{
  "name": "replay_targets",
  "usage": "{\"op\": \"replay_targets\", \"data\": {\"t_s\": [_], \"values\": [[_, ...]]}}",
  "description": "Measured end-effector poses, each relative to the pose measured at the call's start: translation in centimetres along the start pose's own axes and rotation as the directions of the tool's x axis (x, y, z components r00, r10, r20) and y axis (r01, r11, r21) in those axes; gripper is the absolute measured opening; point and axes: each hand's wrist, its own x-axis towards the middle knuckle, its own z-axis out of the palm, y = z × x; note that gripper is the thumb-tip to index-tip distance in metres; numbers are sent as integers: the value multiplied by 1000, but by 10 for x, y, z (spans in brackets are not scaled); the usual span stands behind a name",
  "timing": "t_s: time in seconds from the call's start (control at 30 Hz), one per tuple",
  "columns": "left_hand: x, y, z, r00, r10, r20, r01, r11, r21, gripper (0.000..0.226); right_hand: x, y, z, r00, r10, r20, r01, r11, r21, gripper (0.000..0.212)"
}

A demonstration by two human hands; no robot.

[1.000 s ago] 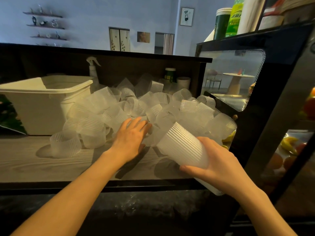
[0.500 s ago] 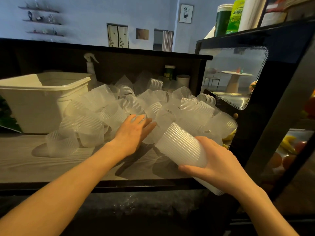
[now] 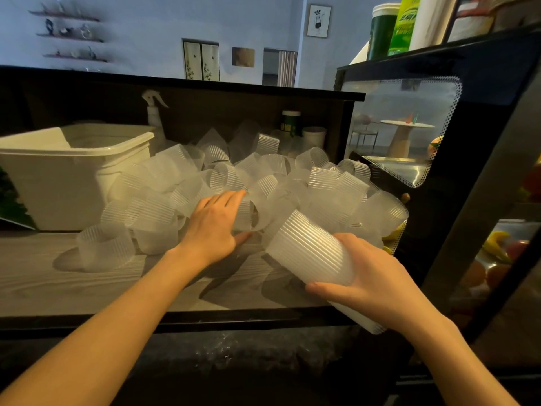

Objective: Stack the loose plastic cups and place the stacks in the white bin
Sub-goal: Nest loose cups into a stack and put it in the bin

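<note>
Head view: right hand (image 3: pixel 377 276) grips cup stack (image 3: pixel 310 247).

A white spray bottle (image 3: pixel 152 115) stands at the back of the wooden tabletop (image 3: pixel 73 282), near a green-labelled canister (image 3: pixel 289 124) and a white tub (image 3: pixel 313 137). At right, a glass display case (image 3: pixel 409 133) holds fruit (image 3: pixel 497 247).

left fingertips (image 3: pixel 234 197) buried among the cup pile (image 3: pixel 263 183); held stack (image 3: pixel 313 253) partly behind right hand (image 3: pixel 371 276)
</note>
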Motion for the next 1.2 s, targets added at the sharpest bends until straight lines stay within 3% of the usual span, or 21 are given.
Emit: {"op": "replay_targets", "data": {"t_s": [0.17,0.33,0.57,0.7,0.87,0.97,1.1,1.2], "values": [[1,6,-9,982,-183,-50,167,959,-229,84,2,-3,0,1000,21,6,-21,999,-43,84],[-8,17,-29,954,-290,-74,213,832,-512,75,4,-4,2,999,31,-12,-32,998,-54,86],[-30,43,-53,956,-255,145,254,472,-844,61,3,-11,3,999,-18,-37,18,1000,-9,85],[-37,52,-52,955,-201,216,278,362,-890,74,1,-13,6,996,-69,-61,71,997,34,86],[-45,66,-42,956,-73,283,289,378,-879,95,-2,-9,7,992,-91,-90,99,991,90,93],[-49,73,-39,947,-53,318,314,376,-872,95,-7,-2,7,990,-89,-114,101,989,107,90],[-41,74,-32,945,-228,233,308,393,-866,67,-17,15,0,981,-25,-190,60,982,179,82],[-35,71,-23,919,-369,141,348,587,-731,51,-26,27,-6,969,38,-246,15,978,208,75]]}}
